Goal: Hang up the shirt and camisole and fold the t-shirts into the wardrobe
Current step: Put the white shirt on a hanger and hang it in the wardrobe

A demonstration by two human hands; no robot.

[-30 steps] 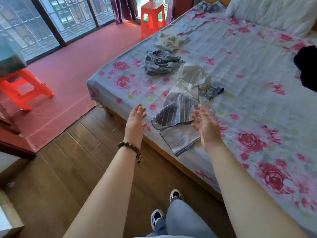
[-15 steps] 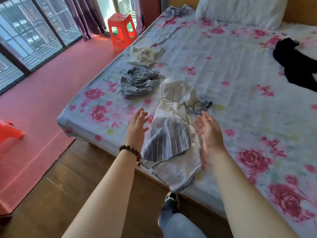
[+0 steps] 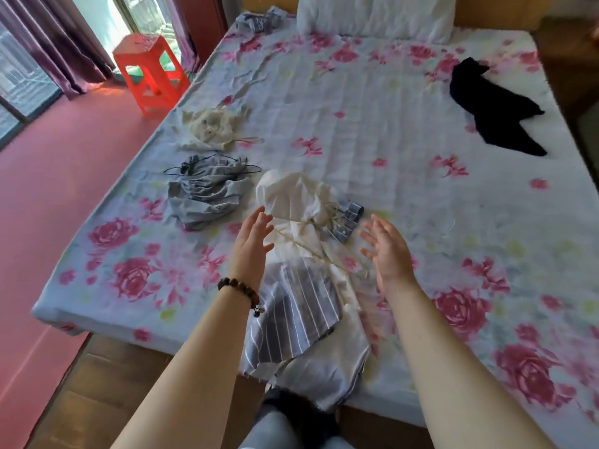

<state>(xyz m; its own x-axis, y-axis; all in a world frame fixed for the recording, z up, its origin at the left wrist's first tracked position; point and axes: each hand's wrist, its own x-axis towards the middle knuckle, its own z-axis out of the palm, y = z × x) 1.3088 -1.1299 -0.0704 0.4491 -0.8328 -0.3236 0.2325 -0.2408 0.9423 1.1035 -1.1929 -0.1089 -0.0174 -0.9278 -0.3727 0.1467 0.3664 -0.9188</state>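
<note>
A blue-and-white striped shirt (image 3: pixel 298 312) lies crumpled at the near edge of the bed, partly hanging over it, with a white garment (image 3: pixel 291 196) bunched on its far end. My left hand (image 3: pixel 251 244) hovers open just left of this pile and my right hand (image 3: pixel 387 251) hovers open just right of it; neither touches cloth. A grey garment on a thin wire hanger (image 3: pixel 204 189) lies to the left. Beyond it sits a cream lacy camisole (image 3: pixel 210 124). A black garment (image 3: pixel 496 115) lies at the far right.
The bed (image 3: pixel 405 157) has a floral sheet and a white pillow (image 3: pixel 376 14) at its head. A small patterned cloth (image 3: pixel 256 22) lies near the pillow. An orange plastic stool (image 3: pixel 150 71) stands on the red floor by the window. Wooden floor lies under my feet.
I have stepped closer to the bed and the view has swung right. Both hands have moved forward over the bed edge to either side of the striped shirt, still holding nothing.
</note>
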